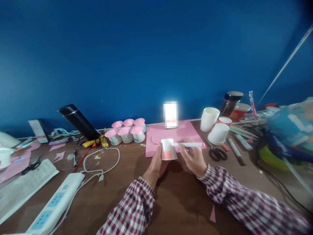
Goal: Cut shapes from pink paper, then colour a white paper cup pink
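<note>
My left hand (158,163) holds a small paper cup (168,147), white above with an orange-pink patch low on its side. In my right hand (194,158) is a white marker (192,144) with a red end pointing right. Its left tip meets or nearly meets the cup's right side; I cannot tell if it touches. Behind the cup lie pink paper sheets (193,130), and on them stands a bright, blurred-out phone-like rectangle (170,112). Several small cups with pink tops (125,132) stand in two rows to the left.
Black scissors (218,154), white cups (218,133) and a dark-lidded jar (230,104) are at the right. A white power strip (57,199), cable (119,156), black cylinder (78,120) and more scissors (31,166) occupy the left. A blue wall (146,65) rises behind.
</note>
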{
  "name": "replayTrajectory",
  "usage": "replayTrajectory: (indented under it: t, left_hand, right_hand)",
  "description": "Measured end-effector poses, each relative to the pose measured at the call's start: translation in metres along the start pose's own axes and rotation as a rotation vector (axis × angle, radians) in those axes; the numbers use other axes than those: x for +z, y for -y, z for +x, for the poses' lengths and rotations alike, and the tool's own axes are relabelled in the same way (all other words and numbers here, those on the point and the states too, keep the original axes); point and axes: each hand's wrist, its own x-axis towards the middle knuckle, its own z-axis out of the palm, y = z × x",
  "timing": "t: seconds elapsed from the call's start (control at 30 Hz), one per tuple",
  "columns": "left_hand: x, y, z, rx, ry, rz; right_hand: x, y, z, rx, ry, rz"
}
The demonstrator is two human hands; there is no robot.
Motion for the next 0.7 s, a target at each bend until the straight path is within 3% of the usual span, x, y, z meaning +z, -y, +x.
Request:
replayTrajectory:
  t: [0.7]
  left_hand:
    - [0.0017, -0.0028, -0.0023, 0.001, -0.039, -0.027]
  right_hand:
    - [-0.0015, -0.0025, 0.0019, -0.008, -0.033, -0.008]
